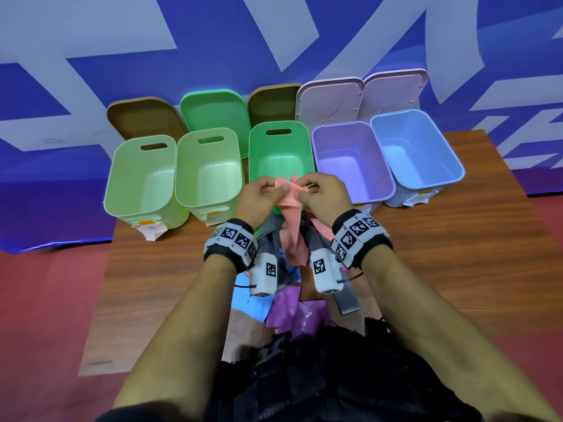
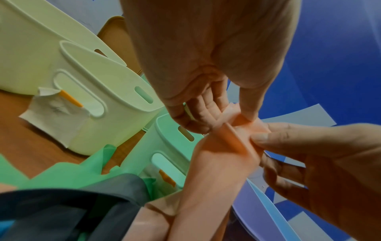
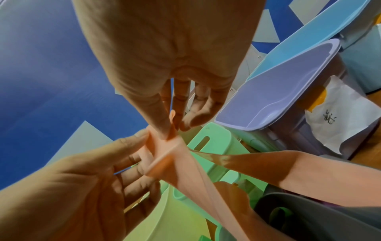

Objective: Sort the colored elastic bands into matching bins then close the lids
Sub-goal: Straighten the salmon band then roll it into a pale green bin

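Both hands hold a pink elastic band (image 1: 289,205) up in front of the middle green bin (image 1: 278,150). My left hand (image 1: 268,193) pinches its top edge from the left, and my right hand (image 1: 316,193) pinches it from the right. The band hangs down between my wrists toward a pile of bands (image 1: 283,296) in blue, purple, grey and green. In the left wrist view the pink band (image 2: 216,171) runs down from the pinching fingertips (image 2: 247,117). In the right wrist view the pink band (image 3: 185,163) is folded between thumb and fingers.
Five open bins stand in a row on the wooden table (image 1: 457,239): two pale green bins (image 1: 143,178) (image 1: 210,169), the green one, a purple bin (image 1: 353,162) and a blue bin (image 1: 417,147). Their lids (image 1: 332,99) lean on the blue wall behind.
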{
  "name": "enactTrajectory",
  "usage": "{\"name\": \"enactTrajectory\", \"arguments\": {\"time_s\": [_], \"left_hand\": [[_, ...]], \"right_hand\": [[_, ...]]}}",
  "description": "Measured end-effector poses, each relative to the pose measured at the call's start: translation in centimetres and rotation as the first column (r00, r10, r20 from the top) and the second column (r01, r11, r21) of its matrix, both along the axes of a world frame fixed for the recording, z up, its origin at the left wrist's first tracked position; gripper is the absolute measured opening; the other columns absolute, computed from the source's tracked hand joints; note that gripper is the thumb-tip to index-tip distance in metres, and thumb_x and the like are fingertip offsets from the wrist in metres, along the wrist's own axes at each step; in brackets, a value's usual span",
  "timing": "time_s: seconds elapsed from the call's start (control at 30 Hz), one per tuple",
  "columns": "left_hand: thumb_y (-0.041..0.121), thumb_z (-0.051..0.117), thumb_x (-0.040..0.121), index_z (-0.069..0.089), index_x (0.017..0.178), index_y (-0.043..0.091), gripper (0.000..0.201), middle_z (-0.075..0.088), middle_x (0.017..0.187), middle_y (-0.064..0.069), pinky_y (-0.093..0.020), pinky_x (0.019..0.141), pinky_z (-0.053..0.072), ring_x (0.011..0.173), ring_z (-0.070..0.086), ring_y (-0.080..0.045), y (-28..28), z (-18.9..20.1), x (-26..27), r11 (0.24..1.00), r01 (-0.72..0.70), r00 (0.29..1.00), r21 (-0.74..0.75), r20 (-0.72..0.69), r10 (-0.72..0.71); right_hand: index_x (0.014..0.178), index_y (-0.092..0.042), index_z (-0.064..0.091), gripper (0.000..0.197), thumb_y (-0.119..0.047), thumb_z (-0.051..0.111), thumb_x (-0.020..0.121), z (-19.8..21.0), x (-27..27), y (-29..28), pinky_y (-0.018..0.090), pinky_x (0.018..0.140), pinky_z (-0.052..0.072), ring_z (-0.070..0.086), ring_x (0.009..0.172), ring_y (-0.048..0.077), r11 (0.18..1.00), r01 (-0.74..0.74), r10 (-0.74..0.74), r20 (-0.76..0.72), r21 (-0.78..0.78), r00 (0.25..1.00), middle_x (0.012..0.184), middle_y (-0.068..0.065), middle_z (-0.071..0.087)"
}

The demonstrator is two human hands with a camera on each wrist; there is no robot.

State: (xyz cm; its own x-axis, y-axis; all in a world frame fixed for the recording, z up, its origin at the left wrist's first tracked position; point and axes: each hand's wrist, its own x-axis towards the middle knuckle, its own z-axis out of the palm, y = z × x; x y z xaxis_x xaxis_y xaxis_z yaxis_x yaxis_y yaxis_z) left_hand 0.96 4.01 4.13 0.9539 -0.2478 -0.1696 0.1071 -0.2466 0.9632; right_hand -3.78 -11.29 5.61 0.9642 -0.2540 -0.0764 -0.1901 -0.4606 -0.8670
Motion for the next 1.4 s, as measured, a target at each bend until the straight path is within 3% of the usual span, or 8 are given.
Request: {"name": "enactTrajectory", "arguments": {"time_s": [0.17,0.33,0.53,0.7,0.83,1.13,1.33,1.4], "left_hand": [[0.010,0.062,0.095,0.061,0.092,0.004,0.007,0.062,0.072,-0.001,-0.016,0.060,0.044,0.060,0.056,-0.001,0.0,0.4,-0.8,0.998,-0.012,1.000,-0.066,0.006,0.012],[0.000,0.059,0.095,0.058,0.096,-0.003,0.004,0.056,0.070,-0.002,-0.007,0.050,0.038,0.050,0.051,0.006,-0.2,1.7,-1.4,0.992,-0.010,0.999,-0.125,0.039,0.015],[0.002,0.061,0.094,0.063,0.094,0.001,0.002,0.064,0.065,0.013,-0.008,0.057,0.043,0.058,0.056,0.007,-0.7,2.7,-2.0,0.991,0.028,0.996,-0.134,0.092,-0.016],[0.006,0.060,0.096,0.068,0.099,-0.006,0.014,0.062,0.073,0.005,-0.005,0.049,0.039,0.055,0.055,0.008,-0.7,3.8,-2.0,0.994,0.024,0.994,-0.105,0.108,-0.013],[0.008,0.062,0.095,0.070,0.096,0.000,0.011,0.067,0.080,0.002,-0.010,0.066,0.045,0.068,0.058,0.006,-1.0,5.1,-1.8,0.991,0.026,0.991,-0.132,0.134,-0.008],[-0.001,0.057,0.093,0.061,0.096,0.012,0.014,0.063,0.091,-0.006,-0.026,0.076,0.054,0.083,0.061,-0.016,-1.0,6.0,-2.1,0.992,-0.003,0.997,-0.122,0.072,0.012],[-0.011,0.056,0.087,0.056,0.092,0.007,0.019,0.060,0.089,-0.007,-0.012,0.053,0.047,0.078,0.060,-0.018,-1.0,5.5,-2.9,0.999,0.007,0.998,-0.032,0.057,-0.005],[-0.014,0.056,0.082,0.059,0.087,0.010,0.025,0.061,0.087,-0.006,-0.026,0.072,0.055,0.082,0.059,-0.020,-1.0,5.5,-2.7,0.999,0.018,0.998,-0.048,0.060,-0.015]], "right_hand": [[0.093,-0.017,0.073,0.019,-0.002,0.071,0.081,0.1,-0.1,0.2,0.001,0.063,0.039,0.053,0.064,-0.010,1.000,-0.009,0.008,0.046,0.006,0.999,0.096,-0.001,0.065],[0.101,-0.029,0.067,0.033,-0.002,0.063,0.081,0.6,-0.4,-0.1,0.022,0.082,0.051,0.059,0.080,0.009,0.988,-0.023,0.018,0.035,0.153,0.999,0.111,-0.001,0.062],[0.095,-0.024,0.070,0.010,-0.022,0.060,0.093,1.1,-0.9,-0.2,0.018,0.076,0.046,0.060,0.081,0.004,0.987,0.009,-0.021,0.075,0.161,0.997,0.097,-0.006,0.067],[0.082,-0.021,0.068,0.012,-0.018,0.065,0.093,2.0,-1.4,-0.6,0.009,0.066,0.042,0.056,0.063,-0.007,0.993,0.031,-0.048,0.160,0.110,0.986,0.072,-0.014,0.064],[0.082,-0.016,0.069,0.018,-0.028,0.064,0.094,3.6,-1.4,-0.9,0.017,0.068,0.044,0.056,0.067,0.000,0.995,0.033,-0.051,0.199,0.093,0.979,0.070,-0.012,0.064],[0.081,-0.014,0.068,0.018,-0.025,0.063,0.095,6.1,-1.4,-0.5,0.018,0.066,0.041,0.053,0.068,0.006,0.997,0.044,-0.059,0.282,0.059,0.957,0.070,-0.010,0.060],[0.080,-0.016,0.068,0.019,-0.026,0.063,0.095,6.5,-1.8,-0.1,0.017,0.066,0.040,0.051,0.065,0.000,0.995,0.062,-0.082,0.272,0.081,0.959,0.068,-0.011,0.059],[0.080,-0.014,0.068,0.020,-0.026,0.063,0.095,6.7,-1.9,-0.1,0.018,0.066,0.041,0.051,0.064,0.001,0.994,0.063,-0.085,0.271,0.086,0.959,0.068,-0.011,0.060]]}}
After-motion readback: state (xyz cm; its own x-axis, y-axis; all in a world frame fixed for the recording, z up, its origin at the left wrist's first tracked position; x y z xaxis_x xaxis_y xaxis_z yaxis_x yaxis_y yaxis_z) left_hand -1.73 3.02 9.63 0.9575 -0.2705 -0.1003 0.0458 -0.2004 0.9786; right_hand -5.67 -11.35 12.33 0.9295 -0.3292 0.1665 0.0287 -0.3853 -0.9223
